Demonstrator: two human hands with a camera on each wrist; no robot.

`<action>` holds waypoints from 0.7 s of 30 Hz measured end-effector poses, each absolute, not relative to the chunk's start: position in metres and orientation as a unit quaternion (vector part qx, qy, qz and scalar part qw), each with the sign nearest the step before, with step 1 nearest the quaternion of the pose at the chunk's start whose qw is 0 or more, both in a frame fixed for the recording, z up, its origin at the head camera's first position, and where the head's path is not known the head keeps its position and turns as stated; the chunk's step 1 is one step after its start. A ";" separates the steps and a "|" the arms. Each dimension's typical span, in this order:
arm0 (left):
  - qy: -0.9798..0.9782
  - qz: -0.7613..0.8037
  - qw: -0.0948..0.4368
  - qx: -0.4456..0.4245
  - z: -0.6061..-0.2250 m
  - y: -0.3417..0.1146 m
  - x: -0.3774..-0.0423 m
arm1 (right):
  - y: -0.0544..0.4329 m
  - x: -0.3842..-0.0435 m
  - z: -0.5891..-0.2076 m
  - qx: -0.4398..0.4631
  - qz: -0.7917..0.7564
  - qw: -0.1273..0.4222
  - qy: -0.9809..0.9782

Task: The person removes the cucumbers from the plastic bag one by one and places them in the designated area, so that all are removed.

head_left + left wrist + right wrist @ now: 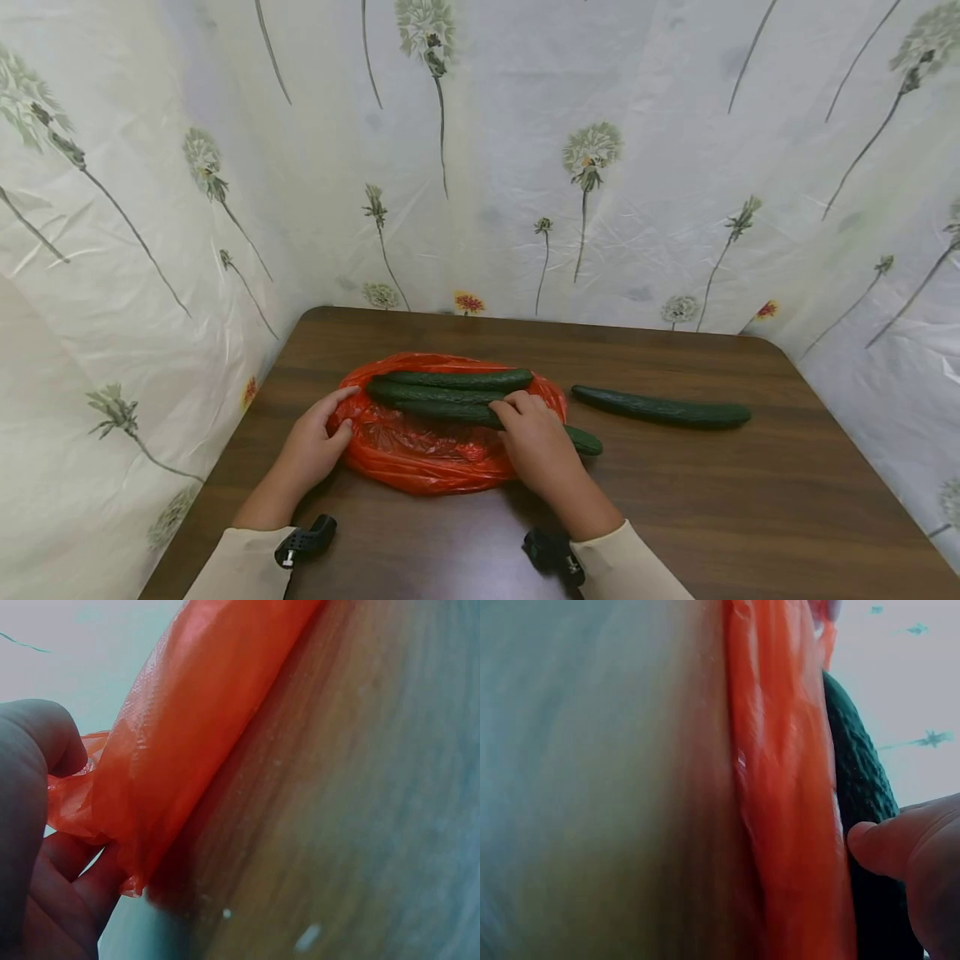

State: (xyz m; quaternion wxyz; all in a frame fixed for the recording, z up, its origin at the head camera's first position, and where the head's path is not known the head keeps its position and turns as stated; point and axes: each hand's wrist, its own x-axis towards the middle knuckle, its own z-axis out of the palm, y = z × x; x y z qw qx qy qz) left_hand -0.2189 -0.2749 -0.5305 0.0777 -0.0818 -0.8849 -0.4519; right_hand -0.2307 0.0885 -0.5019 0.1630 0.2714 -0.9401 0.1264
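Observation:
A red plastic bag [420,479] lies spread open on the table, its rim rolled outward. Three dark green cucumbers lie in it side by side: a far cucumber [457,380], a middle cucumber [427,393] and a near cucumber [442,410]. My right hand [536,442] grips the near cucumber toward its right end, covering part of it; in the right wrist view the thumb [877,844] presses on its bumpy skin. At the left, my left hand [315,437] holds the bag's rim, which in the left wrist view runs between thumb and fingers.
Right of the bag, another cucumber [660,408] lies on the brown wooden table [712,517]. A pale sheet with a dandelion print [510,167] hangs behind the table and along both sides. Each wrist wears a black strapped device [307,540].

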 end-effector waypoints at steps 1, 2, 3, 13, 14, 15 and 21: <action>-0.885 -0.453 0.077 -0.082 -0.530 -0.275 -0.219 | 0.091 -0.231 -0.501 0.270 0.127 0.166 -0.940; -0.885 -0.452 0.077 -0.083 -0.530 -0.275 -0.219 | 0.093 -0.232 -0.501 0.269 0.128 0.171 -0.939; -0.885 -0.452 0.077 -0.083 -0.530 -0.275 -0.219 | 0.096 -0.233 -0.500 0.269 0.129 0.175 -0.938; -0.887 -0.449 0.077 -0.077 -0.529 -0.274 -0.217 | 0.120 -0.238 -0.496 0.256 0.136 0.173 -0.941; -0.887 -0.449 0.077 -0.077 -0.529 -0.274 -0.217 | 0.122 -0.239 -0.496 0.257 0.137 0.175 -0.941; -0.887 -0.449 0.077 -0.076 -0.529 -0.274 -0.217 | 0.124 -0.239 -0.497 0.258 0.139 0.176 -0.940; -0.886 -0.451 0.076 -0.077 -0.532 -0.274 -0.218 | 0.137 -0.239 -0.498 0.261 0.139 0.178 -0.939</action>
